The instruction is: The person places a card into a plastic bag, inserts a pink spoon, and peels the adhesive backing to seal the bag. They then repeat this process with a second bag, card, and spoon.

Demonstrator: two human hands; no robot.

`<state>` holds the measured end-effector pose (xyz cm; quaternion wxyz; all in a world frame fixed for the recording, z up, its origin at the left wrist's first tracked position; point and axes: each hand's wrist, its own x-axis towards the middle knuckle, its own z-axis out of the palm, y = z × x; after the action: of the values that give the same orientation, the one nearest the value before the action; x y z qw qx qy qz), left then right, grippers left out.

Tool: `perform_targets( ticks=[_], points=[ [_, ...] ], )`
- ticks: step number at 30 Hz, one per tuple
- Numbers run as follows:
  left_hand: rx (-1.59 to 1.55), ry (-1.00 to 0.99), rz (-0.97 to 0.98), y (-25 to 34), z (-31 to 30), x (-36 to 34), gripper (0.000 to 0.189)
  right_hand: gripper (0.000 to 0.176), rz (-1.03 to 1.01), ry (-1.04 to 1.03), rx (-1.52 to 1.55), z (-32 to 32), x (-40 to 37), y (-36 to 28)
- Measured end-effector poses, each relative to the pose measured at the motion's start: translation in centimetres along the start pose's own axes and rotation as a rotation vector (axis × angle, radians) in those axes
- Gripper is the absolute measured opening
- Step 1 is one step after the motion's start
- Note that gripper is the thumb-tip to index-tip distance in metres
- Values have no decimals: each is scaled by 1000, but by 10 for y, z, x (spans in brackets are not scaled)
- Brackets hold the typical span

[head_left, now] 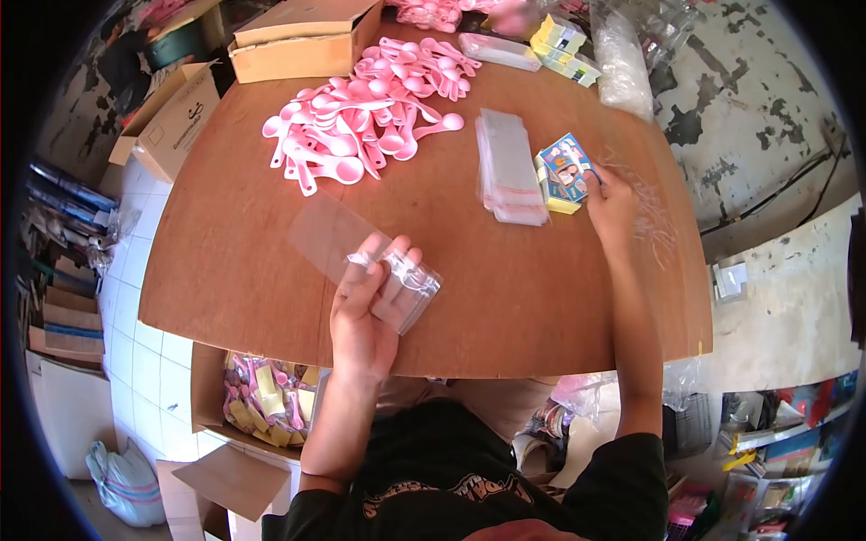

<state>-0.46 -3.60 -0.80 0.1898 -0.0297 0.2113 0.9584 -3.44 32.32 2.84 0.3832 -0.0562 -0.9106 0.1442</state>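
Note:
My left hand (365, 302) holds a clear plastic sleeve bag (336, 236) by its lower end above the brown table (234, 261); the bag sticks out up and to the left. My right hand (613, 206) rests at the right side of the table, its fingers on a small blue and yellow printed box (566, 168). A stack of clear bags (510, 169) lies just left of that box. A heap of pink plastic spoons (370, 113) covers the far middle of the table.
A closed cardboard box (302, 41) stands at the far left corner. More yellow boxes (564, 50) and bagged goods lie at the far edge. Below the near table edge, an open carton (266, 401) holds packed spoons. Crumpled clear plastic (654, 221) lies by the right edge.

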Motion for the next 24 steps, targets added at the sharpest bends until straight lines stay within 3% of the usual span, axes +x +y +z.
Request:
perform_targets(
  ticks=[2,4,8,12,20,24],
  points=[
    [-4,41,47,-1,0,1,36,19,3,46,102,-1,-4,-12],
    [-26,-58,110,-1,-1,3,37,19,255,-138,406,-19,-11,-54],
    [-14,10,173,-2,5,4,43,24,379,-415,823,-32,-40,-136],
    [-26,40,226,-4,8,6,47,24,423,-630,976,-29,-65,-164],
    [26,57,294,-5,12,3,52,26,472,-571,1087,-20,-78,-183],
    [2,55,306,-10,12,4,50,26,389,-565,1120,-8,-88,-180]
  ],
)
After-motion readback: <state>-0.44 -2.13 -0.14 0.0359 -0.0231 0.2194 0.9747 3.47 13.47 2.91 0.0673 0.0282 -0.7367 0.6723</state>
